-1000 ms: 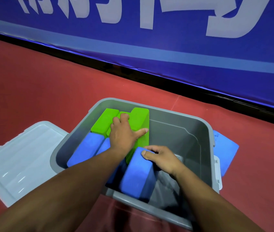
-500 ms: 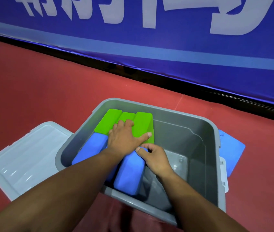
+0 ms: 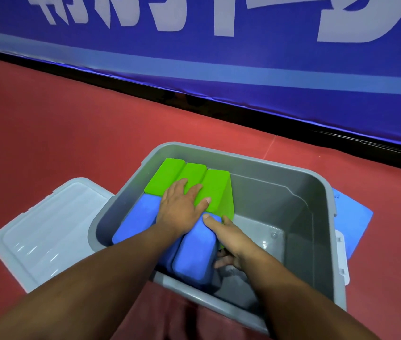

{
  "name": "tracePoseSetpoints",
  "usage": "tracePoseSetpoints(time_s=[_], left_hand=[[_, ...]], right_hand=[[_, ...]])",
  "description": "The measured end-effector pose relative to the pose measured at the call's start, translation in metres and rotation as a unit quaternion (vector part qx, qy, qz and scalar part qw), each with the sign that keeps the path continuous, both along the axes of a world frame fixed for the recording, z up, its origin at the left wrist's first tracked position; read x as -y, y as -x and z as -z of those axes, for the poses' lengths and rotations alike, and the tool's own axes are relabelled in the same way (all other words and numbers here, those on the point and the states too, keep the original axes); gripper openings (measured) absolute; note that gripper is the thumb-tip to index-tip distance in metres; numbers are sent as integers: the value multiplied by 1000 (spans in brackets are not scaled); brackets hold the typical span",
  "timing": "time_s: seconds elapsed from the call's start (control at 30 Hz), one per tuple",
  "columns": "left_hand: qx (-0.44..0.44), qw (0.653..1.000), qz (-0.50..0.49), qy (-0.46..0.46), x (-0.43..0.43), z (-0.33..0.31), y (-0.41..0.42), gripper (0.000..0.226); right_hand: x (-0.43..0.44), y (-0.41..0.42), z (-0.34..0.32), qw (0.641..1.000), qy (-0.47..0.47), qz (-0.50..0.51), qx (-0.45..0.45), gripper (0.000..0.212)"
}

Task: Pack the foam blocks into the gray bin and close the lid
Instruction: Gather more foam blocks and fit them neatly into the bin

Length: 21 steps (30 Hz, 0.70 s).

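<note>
In the head view, you look down at the gray bin (image 3: 327, 217), which stands on the red floor (image 3: 47, 123) with no lid on it. Take this bin as the landmark.

Inside the bin, along its left wall, three green foam blocks (image 3: 215, 186) stand side by side at the far end. Blue foam blocks (image 3: 195, 251) fill the near end of the same side, touching the green ones. The right half of the bin shows its bare bottom.

Your left hand (image 3: 181, 209) lies flat and open, fingers spread, palm down. It rests across the line where the green blocks meet the blue ones, and it grasps nothing.

Your right hand (image 3: 231, 238) is just beside the left one, on the right flank of the nearest blue block. Its thumb lies on the top of this block and the fingers curl down along the side, so the hand is partly closed on it.

The light gray lid (image 3: 47, 231) lies flat on the floor, touching the left side of the bin. One more blue foam block (image 3: 351, 222) lies on the floor outside the bin, behind its right wall and partly hidden by it. A blue banner (image 3: 243, 69) with white letters stands beyond the bin.
</note>
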<state>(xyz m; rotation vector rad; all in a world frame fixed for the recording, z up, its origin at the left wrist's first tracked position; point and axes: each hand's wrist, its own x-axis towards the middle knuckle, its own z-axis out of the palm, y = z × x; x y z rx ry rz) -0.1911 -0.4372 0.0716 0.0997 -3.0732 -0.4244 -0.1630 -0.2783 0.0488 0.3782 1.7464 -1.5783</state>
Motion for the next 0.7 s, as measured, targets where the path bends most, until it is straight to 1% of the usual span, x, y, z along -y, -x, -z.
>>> tracePoseSetpoints(time_s=[0.13, 0.23, 0.33, 0.47, 0.53, 0.57, 0.63, 0.7], left_hand=[[-11, 999, -11, -36, 3, -3, 0, 81], [5, 1000, 3, -10, -2, 2, -3, 83], [23, 999, 13, 20, -5, 5, -5, 80], [19, 1000, 11, 21, -6, -1, -7, 76], [19, 1000, 13, 14, -6, -3, -9, 73], [16, 1000, 8, 12, -5, -5, -9, 72], [-4, 1000, -10, 9, -5, -9, -10, 74], [-30, 999, -39, -5, -10, -18, -8, 83]], right_hand=[[-5, 4, -6, 1000, 17, -11, -7, 119], [-7, 5, -5, 1000, 13, -17, -5, 127], [-7, 0, -8, 1000, 14, -16, -15, 129], [-8, -7, -13, 999, -7, -1, -38, 129], [-9, -12, -24, 999, -28, -19, -31, 129], [-11, -15, -31, 998, -41, -28, -30, 126], [-17, -20, -45, 996, -71, -36, -48, 114], [-29, -21, -50, 989, -105, -35, -94, 104]])
